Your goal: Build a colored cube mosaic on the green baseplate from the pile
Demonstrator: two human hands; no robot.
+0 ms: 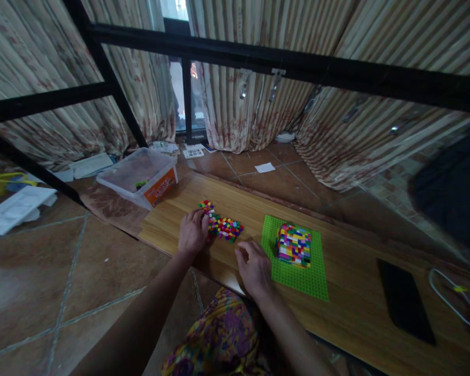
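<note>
Two grips are seen: the left grip (194,232) is curled against the loose bricks (227,228), the right grip (255,267) is held loosely bent beside the green baseplate (300,282), and whether anything is pinched in either cannot be told. Judged part done: a multicoloured brick block (294,245) is built up on the baseplate, loose bricks left unplaced on the tabletop (348,292). Beyond the tabletop's left end, something green (141,184) is contained in a clear plastic bin (138,197).
</note>
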